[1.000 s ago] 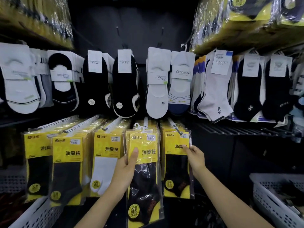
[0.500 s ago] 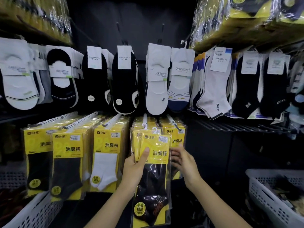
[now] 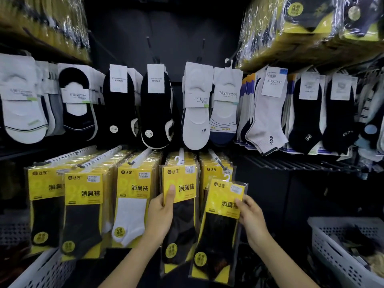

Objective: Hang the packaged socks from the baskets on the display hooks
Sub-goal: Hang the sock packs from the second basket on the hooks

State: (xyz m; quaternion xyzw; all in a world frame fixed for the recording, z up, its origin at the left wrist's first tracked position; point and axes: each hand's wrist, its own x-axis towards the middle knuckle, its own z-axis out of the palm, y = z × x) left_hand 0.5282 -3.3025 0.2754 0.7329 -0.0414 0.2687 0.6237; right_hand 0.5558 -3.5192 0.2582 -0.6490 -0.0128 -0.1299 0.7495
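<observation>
Both hands are raised in front of the sock wall, and each one holds a yellow-carded pack of dark socks. The left hand [image 3: 160, 221] grips the hanging pack [image 3: 182, 177] by its left edge, with the thumb flat on the yellow card and the other fingers hidden behind it. The right hand [image 3: 252, 223] pinches the loose pack [image 3: 218, 231] at its right edge, thumb on the front. This pack is tilted and sits lower than the others. Its small white hanger points up, just below the right display hook [image 3: 216, 159], and does not touch it.

Low at the sides, a white perforated right basket [image 3: 336, 258] holds some dark items, and the rim of the left basket [image 3: 41, 273] shows at the bottom corner.

Behind the hands, the hanging pack has its hanger up at the middle display hook [image 3: 181, 153]; I cannot tell whether it is fully threaded on. To the left hang more yellow packs [image 3: 83, 204], one with white socks [image 3: 131, 217]. Above them runs a row of low-cut socks [image 3: 196, 113] in white, black and grey. Highest and farthest, wrapped bundles [image 3: 311, 28] lie on the top shelves.
</observation>
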